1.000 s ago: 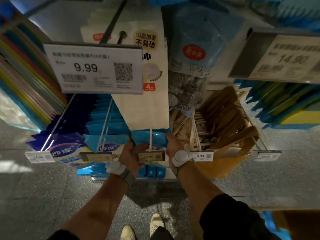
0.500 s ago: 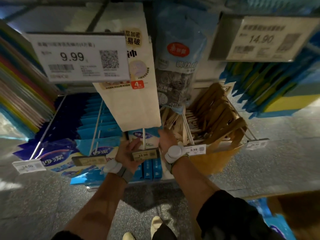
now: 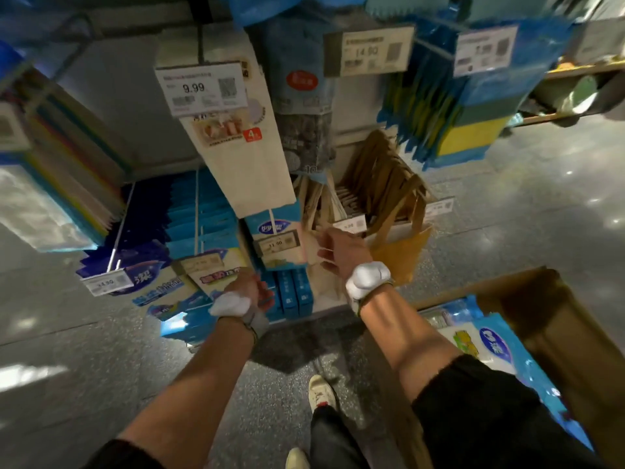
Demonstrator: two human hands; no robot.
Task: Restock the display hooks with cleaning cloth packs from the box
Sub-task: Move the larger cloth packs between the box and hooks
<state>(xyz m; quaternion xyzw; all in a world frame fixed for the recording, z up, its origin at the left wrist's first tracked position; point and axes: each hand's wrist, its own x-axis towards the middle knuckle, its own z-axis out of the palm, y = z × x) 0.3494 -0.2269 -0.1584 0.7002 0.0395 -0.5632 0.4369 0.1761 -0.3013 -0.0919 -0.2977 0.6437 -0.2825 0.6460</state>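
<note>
L arm: stretched fwd and low, white band at wrist.
L hand (image 3: 252,289): under the hooks, blurry; can't tell if open or closed.
R hand (image 3: 341,248): fingers bent, at right edge of blue-and-white shiny plastic cloth pack (image 3: 277,231) on thin metal hook (image 3: 272,214); grip unclear.
Box: brown cardboard box (image 3: 548,309), low right, w/ blue packs (image 3: 500,346) inside.

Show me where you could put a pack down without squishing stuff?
The grey floor is bare left of the low blue packs, and again between the brown bags and the cardboard box. The hooks above are crowded with packs.
</note>
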